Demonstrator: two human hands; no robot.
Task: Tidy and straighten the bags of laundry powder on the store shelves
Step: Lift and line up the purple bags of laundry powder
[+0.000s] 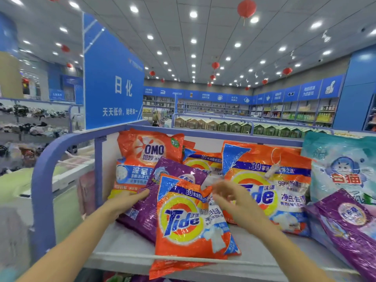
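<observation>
On shelf (126, 241): right hand (230, 198) blurred; purple bag (142, 212) partly behind Tide bag (183, 218).

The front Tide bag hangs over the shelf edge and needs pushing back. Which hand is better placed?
Right, probably. The right hand is at the top corner of the front Tide bag, though blurred; the left hand lies on the purple bag beside it.

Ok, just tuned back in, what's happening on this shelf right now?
A person is sorting laundry powder bags on a shelf. The left hand lies with straight fingers on the purple bag, just below the OMO bag. The right hand is over the top corner of the small Tide bag, too blurred to tell any grip. That bag lies slanted, overhanging the shelf's front edge.
</observation>
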